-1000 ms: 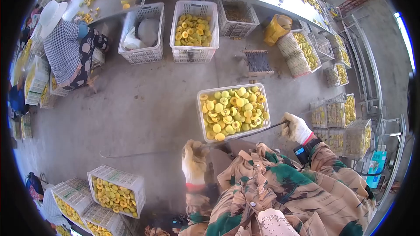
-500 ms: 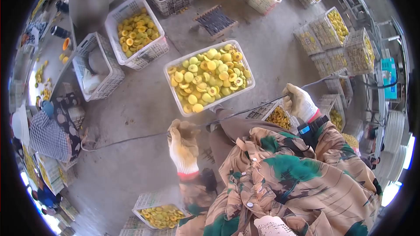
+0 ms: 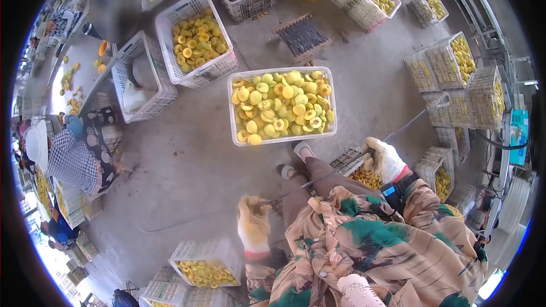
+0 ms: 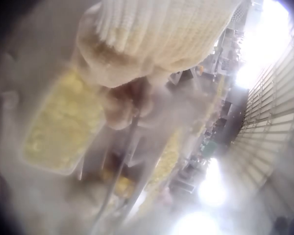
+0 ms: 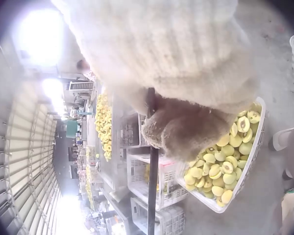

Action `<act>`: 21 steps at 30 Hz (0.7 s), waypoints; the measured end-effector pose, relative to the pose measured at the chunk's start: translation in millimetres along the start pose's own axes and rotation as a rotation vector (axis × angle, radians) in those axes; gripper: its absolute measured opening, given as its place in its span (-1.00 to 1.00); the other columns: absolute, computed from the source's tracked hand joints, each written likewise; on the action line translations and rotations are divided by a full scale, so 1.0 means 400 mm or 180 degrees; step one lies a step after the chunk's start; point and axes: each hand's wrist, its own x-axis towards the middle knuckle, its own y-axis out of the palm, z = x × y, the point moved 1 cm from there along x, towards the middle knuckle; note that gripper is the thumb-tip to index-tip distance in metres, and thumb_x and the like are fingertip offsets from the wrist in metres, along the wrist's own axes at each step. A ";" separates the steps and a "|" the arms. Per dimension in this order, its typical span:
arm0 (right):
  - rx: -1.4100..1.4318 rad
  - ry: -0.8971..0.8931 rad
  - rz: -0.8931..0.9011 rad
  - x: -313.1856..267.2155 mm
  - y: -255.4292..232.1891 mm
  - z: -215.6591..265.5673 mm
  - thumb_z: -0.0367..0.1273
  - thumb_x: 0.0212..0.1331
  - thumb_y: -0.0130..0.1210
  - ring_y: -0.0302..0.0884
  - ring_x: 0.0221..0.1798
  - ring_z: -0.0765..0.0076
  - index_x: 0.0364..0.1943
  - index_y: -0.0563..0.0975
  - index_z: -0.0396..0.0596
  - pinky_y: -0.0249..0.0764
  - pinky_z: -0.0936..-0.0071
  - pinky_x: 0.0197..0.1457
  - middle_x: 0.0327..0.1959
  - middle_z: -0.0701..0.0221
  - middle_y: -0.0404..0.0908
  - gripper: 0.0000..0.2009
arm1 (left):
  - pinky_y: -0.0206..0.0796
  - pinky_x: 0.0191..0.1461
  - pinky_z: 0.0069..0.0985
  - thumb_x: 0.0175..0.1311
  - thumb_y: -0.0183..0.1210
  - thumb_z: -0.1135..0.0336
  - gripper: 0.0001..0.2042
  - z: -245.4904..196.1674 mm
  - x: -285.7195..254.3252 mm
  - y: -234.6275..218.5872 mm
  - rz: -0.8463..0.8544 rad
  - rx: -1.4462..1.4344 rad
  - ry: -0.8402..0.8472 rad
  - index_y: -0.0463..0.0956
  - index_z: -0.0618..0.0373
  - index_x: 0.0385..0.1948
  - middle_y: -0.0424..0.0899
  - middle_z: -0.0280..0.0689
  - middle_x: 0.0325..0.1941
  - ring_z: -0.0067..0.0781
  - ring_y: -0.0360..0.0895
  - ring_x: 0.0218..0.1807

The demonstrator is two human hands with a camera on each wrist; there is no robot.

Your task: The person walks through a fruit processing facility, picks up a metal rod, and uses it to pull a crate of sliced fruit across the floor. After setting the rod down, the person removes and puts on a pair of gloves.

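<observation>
Both gloved hands hold one long thin dark rod point(image 5: 153, 191) across the front of the body. My left hand point(image 3: 253, 224), in a white knit glove with a stained palm, has its fingers curled round the rod at the lower left. Higher and to the right, my right hand point(image 3: 387, 161) grips it in a matching glove. The rod's thin far end stretches left over the floor, while its other end slants up to the right. Ahead of my feet lies a white crate point(image 3: 232, 122) heaped with yellow-green halved peaches point(image 3: 284, 102); the rod is apart from it.
A low stool point(image 3: 302, 37) with a dark woven seat stands beyond the crate. More crates line the far side, including a peach crate point(image 3: 219, 71). Stacked crates point(image 3: 449, 108) stand at the right. A person in a checked shirt point(image 3: 74, 162) sits at the left.
The head view has turned, shifting the crates and the seated person within it. Both hands keep hold of the rod, whose slant changes between frames. The feet now show below the peach crate.
</observation>
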 end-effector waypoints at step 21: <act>-0.0550 -0.0820 0.0508 -0.121 -0.007 0.093 -0.19 0.21 0.03 0.19 -0.69 0.62 -0.58 0.38 0.09 0.17 0.68 -0.66 -0.66 0.60 0.31 -0.74 | 0.45 -0.14 -0.35 0.31 0.03 0.24 -0.74 -0.016 -0.078 0.012 0.0618 -0.0769 0.0289 0.41 0.21 -0.11 0.57 -0.21 -0.21 -0.26 0.54 -0.16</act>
